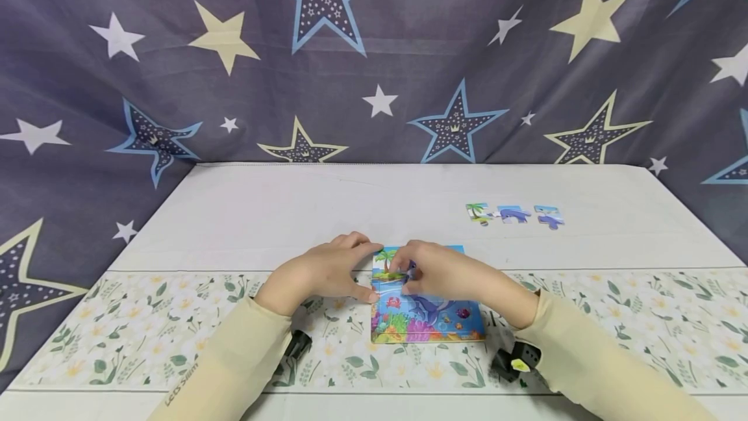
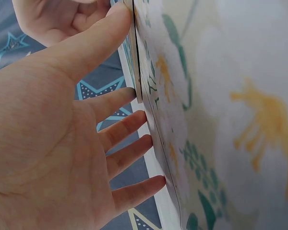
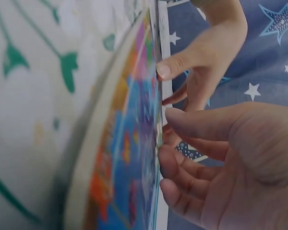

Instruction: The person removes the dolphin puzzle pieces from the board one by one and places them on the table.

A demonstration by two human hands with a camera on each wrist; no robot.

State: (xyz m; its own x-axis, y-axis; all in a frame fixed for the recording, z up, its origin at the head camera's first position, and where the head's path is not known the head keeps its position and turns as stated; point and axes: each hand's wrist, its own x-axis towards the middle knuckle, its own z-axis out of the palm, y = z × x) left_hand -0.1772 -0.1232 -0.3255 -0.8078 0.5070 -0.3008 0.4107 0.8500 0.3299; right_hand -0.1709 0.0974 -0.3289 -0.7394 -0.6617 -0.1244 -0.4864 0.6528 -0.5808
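Observation:
A picture puzzle board point(image 1: 429, 333) with a sea scene, a palm tree and a crab lies on the flowered strip of the table. My left hand point(image 1: 330, 275) is at its left side, the thumb touching the edge and the other fingers stretched toward the upper left corner; in the left wrist view that hand point(image 2: 62, 120) is spread. Over the upper middle of the board is my right hand point(image 1: 441, 271), fingers bent and tips down at the picture. In the right wrist view the thumb of this hand point(image 3: 245, 163) stands apart from the fingers; whether they pinch a piece is hidden.
Three loose puzzle pieces lie in a row at the back right: a palm tree piece point(image 1: 477, 212), a blue dolphin piece point(image 1: 513, 214) and another blue piece point(image 1: 549, 216). A dark star-patterned curtain point(image 1: 409, 63) hangs behind the white table point(image 1: 292, 213).

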